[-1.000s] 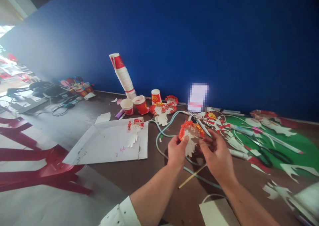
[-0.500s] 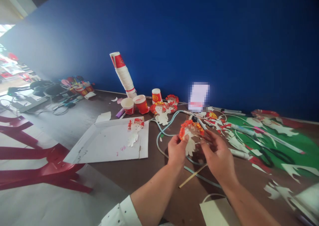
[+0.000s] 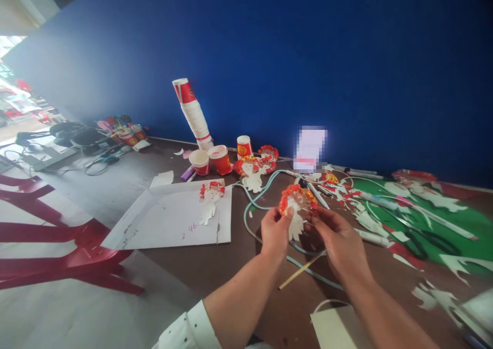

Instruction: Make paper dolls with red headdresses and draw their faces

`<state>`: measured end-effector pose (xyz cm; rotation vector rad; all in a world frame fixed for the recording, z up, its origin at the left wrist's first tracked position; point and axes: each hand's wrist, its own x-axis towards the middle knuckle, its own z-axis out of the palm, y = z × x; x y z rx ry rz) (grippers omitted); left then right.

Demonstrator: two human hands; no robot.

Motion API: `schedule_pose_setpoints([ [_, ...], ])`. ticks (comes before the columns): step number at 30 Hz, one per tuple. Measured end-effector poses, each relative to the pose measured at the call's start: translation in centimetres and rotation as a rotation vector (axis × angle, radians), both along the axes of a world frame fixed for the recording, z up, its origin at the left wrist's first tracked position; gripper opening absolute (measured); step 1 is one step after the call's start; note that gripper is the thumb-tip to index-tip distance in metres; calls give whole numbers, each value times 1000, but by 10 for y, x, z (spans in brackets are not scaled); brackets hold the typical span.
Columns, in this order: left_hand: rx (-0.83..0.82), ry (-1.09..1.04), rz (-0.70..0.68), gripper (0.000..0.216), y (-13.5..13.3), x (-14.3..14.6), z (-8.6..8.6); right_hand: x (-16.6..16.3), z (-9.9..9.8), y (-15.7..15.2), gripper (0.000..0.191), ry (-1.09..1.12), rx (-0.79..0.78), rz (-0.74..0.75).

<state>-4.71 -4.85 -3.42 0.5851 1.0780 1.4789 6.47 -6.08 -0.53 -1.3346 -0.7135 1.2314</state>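
Note:
A paper cutout doll (image 3: 296, 225) with a curled red-and-yellow fringe along its top is held up over the table. My left hand (image 3: 275, 232) pinches its left side, the thumb lying on the white front. At its right edge, my right hand (image 3: 341, 238) has thumb and fingers closed on the fringe; the fingertips are partly hidden. A similar cutout (image 3: 210, 205) lies on a white board (image 3: 165, 226) to the left. More fringed cutouts (image 3: 253, 177) rest behind, close to the paper cups.
Red-and-white paper cups (image 3: 220, 160) stand at the back beside a leaning cup stack (image 3: 194, 118). Scissors (image 3: 427, 236), pens and paper scraps lie on a green sheet (image 3: 454, 223) at right. A pale blue cable (image 3: 246, 220) and a thin stick (image 3: 300, 271) lie near my hands.
My right hand's fingers have drawn together onto the cutout's right edge, where they were spread apart before. My left hand keeps its pinch.

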Motion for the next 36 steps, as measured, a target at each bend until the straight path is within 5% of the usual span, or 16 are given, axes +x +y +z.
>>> schedule_pose_setpoints([
  [19, -35, -20, -10, 44, -1, 1, 8, 2, 0, -1, 51, 37, -17, -27],
  [36, -25, -16, -42, 45, -4, 2, 8, 1, 10, -4, 55, -266, 94, -62],
])
